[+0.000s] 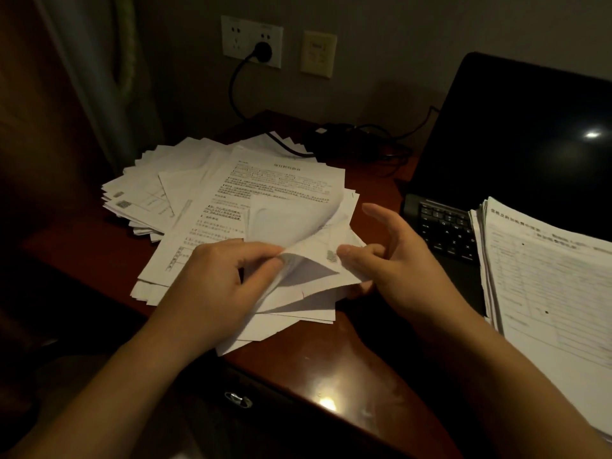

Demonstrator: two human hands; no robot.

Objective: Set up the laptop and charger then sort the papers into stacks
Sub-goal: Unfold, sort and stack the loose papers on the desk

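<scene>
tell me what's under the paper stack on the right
The stack lies on the open laptop, covering most of its base. Only the left keys show beside it; the rest of the keyboard and any touchpad are hidden.

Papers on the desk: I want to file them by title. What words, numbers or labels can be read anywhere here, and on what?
None can be quoted with confidence.
top sheet of the loose pile: Chinese heading and paragraphs, too blurred.
right-hand stack: form heading, blurred.
laptop keys: legends too small.
square code on a left sheet: unreadable.
wall plate: marks blurred.
</scene>
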